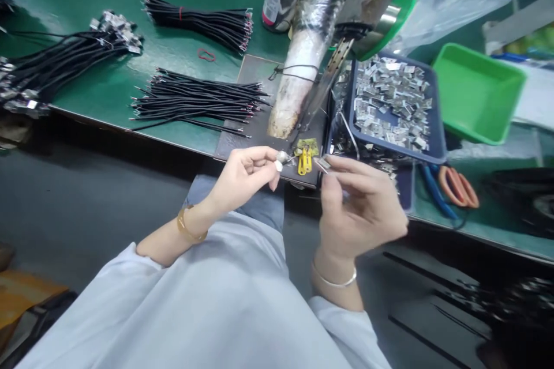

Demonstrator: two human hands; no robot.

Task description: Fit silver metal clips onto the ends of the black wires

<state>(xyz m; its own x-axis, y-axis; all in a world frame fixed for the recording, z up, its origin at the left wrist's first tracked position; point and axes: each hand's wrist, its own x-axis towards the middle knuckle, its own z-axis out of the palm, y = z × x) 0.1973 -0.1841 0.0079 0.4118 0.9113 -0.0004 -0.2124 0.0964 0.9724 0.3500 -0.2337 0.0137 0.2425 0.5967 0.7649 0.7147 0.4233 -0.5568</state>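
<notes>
Left hand (242, 176) and right hand (363, 207) pinch small metal clips (322, 164).

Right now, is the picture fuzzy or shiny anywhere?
Head view: the right hand, pinching a metal clip, is slightly motion-smeared; the left hand, pinching a small silver part, is sharper; the pile of clips in the blue tray glints; the bottom-right corner is dark and blurred.

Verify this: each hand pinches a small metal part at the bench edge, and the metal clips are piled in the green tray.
Wrong tray. The head view shows the metal clips piled in the dark blue tray; the green tray sits to its right. The left hand and right hand do each pinch a small metal part.
</notes>
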